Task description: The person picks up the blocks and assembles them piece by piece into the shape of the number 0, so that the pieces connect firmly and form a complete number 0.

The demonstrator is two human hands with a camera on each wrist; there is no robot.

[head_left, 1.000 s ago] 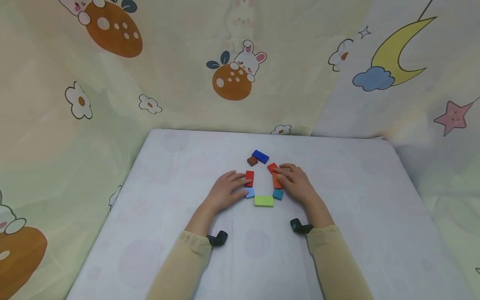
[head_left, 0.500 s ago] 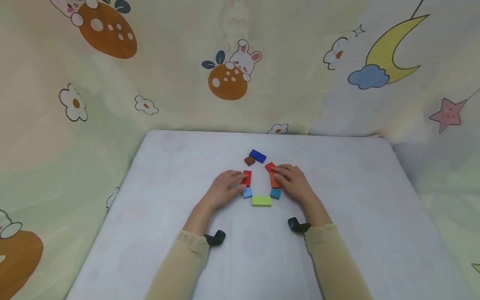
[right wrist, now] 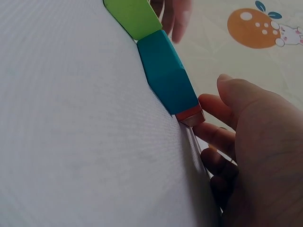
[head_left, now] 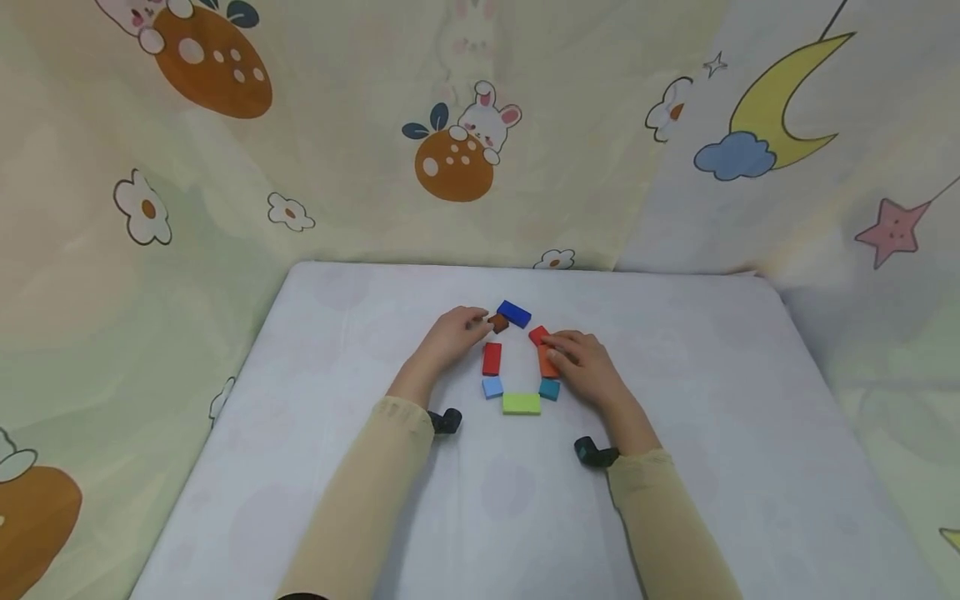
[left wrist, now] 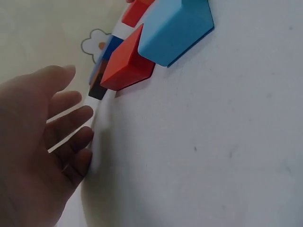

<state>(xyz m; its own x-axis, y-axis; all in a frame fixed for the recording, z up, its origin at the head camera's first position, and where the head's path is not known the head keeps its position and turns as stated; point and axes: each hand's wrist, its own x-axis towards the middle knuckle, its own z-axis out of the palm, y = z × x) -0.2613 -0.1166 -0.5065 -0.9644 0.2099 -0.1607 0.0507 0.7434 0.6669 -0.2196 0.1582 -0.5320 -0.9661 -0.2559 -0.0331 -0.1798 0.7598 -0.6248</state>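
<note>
Small coloured blocks lie in a ring on the white table. My left hand (head_left: 452,333) is at the far left of the ring, its fingertips right beside the brown block (head_left: 498,323), fingers loosely bent in the left wrist view. A dark blue block (head_left: 514,313) adjoins the brown one. My right hand (head_left: 588,362) rests at the ring's right side, fingertips at the orange block (head_left: 547,362) and the small red block (head_left: 537,335). Down the left side lie a longer red block (head_left: 491,359) and a light blue block (head_left: 492,387). A teal block (right wrist: 165,71) and a lime green block (head_left: 521,404) form the near end.
The white table (head_left: 300,483) runs back to a curtain (head_left: 360,125) printed with rabbits, flowers and a moon. Each wrist bears a small black camera, the left camera (head_left: 447,421) and the right camera (head_left: 595,452).
My left hand has left the longer red and light blue blocks and moved away from me to the brown block. The right hand stays at the orange and small red blocks.
</note>
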